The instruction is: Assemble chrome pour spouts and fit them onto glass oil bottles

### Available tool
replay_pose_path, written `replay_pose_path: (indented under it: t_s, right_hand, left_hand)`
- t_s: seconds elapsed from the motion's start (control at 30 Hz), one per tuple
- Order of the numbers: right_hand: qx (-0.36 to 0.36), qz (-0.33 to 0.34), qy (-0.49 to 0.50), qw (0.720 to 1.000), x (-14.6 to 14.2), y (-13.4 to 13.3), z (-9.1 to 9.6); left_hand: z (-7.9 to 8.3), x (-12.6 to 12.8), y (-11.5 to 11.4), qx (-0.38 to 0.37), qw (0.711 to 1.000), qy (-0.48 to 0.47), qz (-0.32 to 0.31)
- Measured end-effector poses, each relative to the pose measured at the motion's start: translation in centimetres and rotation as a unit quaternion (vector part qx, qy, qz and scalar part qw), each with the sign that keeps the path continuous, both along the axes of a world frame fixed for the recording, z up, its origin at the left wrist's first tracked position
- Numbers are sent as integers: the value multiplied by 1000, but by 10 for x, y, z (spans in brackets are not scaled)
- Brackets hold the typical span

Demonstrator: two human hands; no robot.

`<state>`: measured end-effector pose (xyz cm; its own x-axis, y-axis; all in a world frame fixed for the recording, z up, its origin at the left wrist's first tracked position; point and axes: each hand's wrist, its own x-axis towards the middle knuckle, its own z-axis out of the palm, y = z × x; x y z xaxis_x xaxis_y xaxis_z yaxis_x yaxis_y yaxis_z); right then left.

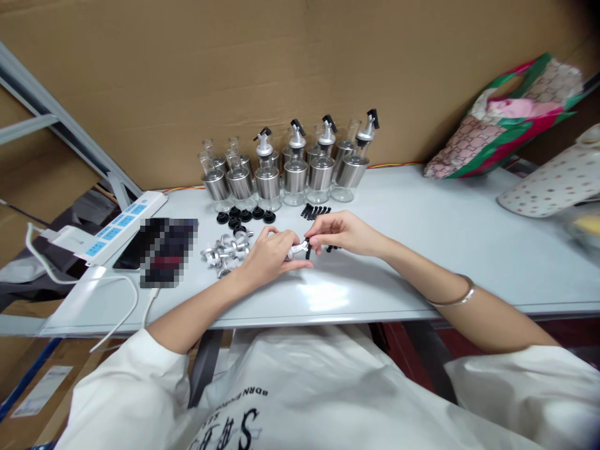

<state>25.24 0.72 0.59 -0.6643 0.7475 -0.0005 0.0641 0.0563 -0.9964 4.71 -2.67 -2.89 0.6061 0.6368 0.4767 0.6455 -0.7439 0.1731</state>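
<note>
Across our pale surface, steel-sleeved glass bottles stand at the back, four of them topped with silver pourers. A white power strip lies at the left. Near the middle, our left grip and our right grip meet. Loose silver fittings heap beside the left one, black stoppers behind them. We grasp a single pourer with our left grip; the right pinches a small black lever at its end.

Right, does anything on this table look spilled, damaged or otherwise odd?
Only a pixelated patch, left of the silver pourer tops: square blocks hide what lies there. I see nothing spilled or broken; the glass bottles stand in rows.
</note>
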Motion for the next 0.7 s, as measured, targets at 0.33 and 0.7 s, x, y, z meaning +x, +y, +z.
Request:
replay_pose_path:
  t_s: [0.33,0.7]
  right_hand:
    - [28,-19,-33,999,-3,-3,-1]
    - [-13,-26,-34,999,-4,-3,3]
  left_hand:
    - [2,0,-1,-12,1000,22,12]
    - [3,2,-2,-21,1000,4,15]
